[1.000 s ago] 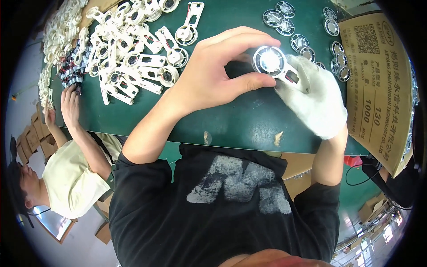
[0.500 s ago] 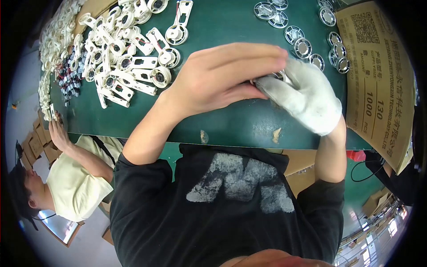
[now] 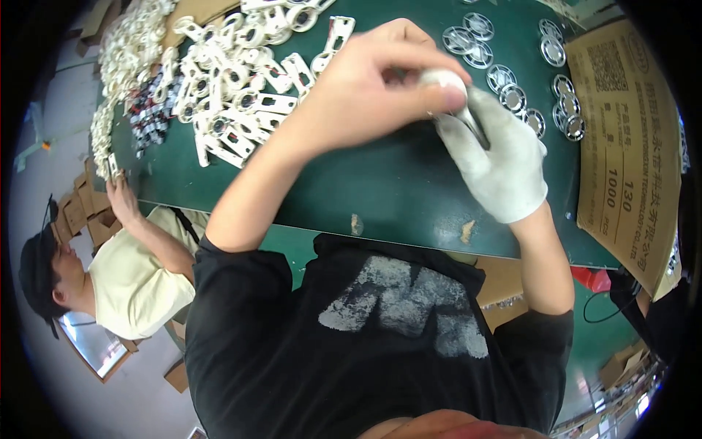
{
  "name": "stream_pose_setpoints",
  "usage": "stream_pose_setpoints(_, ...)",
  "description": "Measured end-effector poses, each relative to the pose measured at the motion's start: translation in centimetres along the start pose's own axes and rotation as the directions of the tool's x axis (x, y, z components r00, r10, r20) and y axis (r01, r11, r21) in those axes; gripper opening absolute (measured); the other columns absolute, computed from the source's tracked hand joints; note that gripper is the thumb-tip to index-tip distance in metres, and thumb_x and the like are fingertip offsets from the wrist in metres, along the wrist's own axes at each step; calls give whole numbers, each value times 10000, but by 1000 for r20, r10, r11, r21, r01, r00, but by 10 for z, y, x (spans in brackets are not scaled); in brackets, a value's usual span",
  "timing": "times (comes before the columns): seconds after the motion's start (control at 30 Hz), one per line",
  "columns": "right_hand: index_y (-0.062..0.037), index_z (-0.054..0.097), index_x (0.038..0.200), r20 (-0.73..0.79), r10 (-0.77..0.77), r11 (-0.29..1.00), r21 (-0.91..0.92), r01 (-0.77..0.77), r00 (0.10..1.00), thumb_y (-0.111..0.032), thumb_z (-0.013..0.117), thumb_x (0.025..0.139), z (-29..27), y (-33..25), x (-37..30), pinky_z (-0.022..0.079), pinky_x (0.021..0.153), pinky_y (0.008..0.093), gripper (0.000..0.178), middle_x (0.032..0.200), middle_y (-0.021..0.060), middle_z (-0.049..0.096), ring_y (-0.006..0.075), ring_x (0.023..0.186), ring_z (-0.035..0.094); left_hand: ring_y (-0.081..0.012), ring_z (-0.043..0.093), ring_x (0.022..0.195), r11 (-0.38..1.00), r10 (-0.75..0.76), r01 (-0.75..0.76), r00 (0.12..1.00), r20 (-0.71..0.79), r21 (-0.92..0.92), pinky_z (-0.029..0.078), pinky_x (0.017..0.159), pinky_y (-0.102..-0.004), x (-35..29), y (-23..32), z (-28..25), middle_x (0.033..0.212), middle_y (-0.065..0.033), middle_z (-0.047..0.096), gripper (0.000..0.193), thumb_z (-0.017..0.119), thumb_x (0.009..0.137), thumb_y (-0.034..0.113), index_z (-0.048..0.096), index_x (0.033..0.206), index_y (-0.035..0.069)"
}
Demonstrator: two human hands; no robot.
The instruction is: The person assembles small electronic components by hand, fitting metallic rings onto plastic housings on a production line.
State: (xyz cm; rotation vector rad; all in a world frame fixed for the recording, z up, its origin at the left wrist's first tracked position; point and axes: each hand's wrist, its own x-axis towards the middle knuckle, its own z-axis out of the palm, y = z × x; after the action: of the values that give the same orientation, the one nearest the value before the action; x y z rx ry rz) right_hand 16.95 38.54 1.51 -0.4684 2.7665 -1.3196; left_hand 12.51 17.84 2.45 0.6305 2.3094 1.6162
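Workpiece (image 3: 439, 76), white w/ round head, is up over the bench (image 3: 395, 194), betw. L hand (image 3: 365, 91) and R hand (image 3: 504, 164). We note L bare, thumb + fingers closed on the head; R gloved, narrow, holding the stem. Silver discs (image 3: 478, 55) lie just beyond R, nr carton (image 3: 614, 183). We'd advise: R grip steady, L pressure even round the rim, min. twist on stem. Fit detail: can't tell, blurred.
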Motion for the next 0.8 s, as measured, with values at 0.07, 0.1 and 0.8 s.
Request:
stream_pose_setpoints(0.07,-31,641,1270,-149,-27,994,100,43,988,-215,741,911,6,6,2,584,747,323,415,944,126,724,231,798,726,-131,692,728,997,-77,75,988,-135,-15,544,671,-296,26,1,-22,799,-77,747,174,748,907,217,795,977,64)
stream_pose_setpoints(0.1,-31,635,1281,-279,-78,988,106,112,957,-171,753,899,9,15,3,585,748,313,423,979,113,720,206,789,714,-126,630,682,969,-244,246,968,-57,20,519,638,-256,48,8,-45,891,-24,711,258,616,1022,200,704,1137,-13)
stream_pose_setpoints(0.8,-136,658,1237,-224,-631,750,-420,510,743,-26,728,762,-1,23,21,547,913,454,492,1171,115,659,373,1064,645,-226,677,778,759,224,-249,967,119,602,538,718,-333,-7,10,-17,1028,-69,667,350,724,931,208,678,1222,18)
